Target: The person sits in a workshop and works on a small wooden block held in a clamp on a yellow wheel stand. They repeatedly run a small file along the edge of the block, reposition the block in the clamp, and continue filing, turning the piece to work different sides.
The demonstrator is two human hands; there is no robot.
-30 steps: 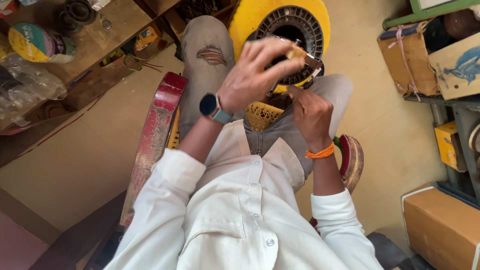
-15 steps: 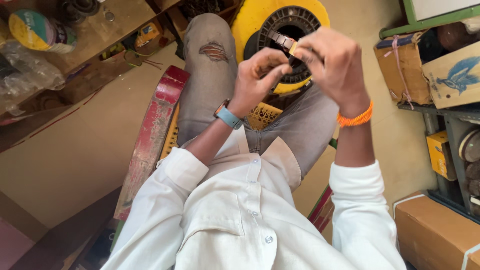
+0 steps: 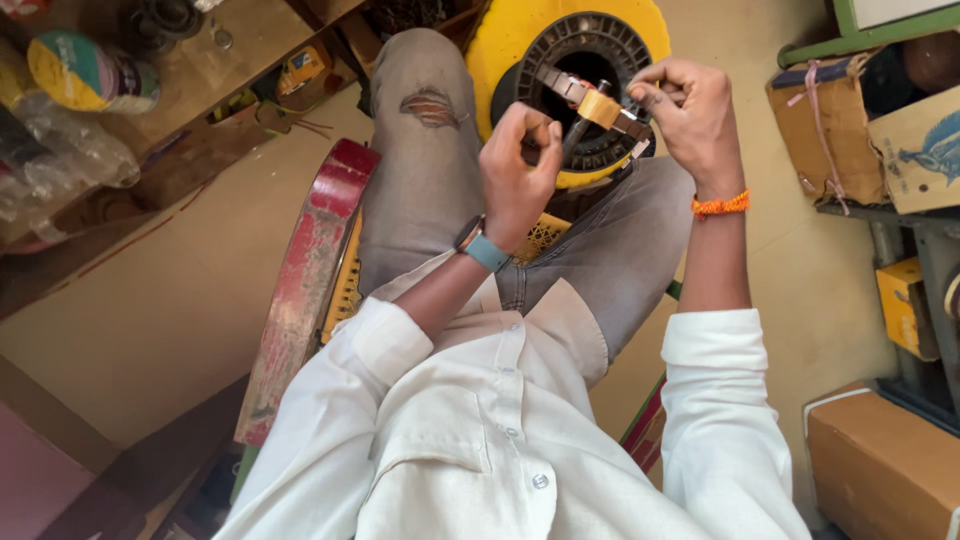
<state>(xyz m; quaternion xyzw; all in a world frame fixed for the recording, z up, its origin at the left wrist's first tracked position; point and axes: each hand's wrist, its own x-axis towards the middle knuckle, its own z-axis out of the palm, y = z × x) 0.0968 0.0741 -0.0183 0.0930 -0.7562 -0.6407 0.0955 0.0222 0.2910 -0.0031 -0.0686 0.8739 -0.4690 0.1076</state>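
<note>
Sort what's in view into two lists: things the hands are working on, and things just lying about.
In hand:
- left hand gripping a dark rod
- right hand pinching the strap-like metal piece with a tan band

Lying about:
- yellow and black reel behind the hands
- cardboard boxes
- wooden shelf
- plastic bottles

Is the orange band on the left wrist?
No, the orange band sits on the right hand's wrist; the left hand wears a watch.
</note>
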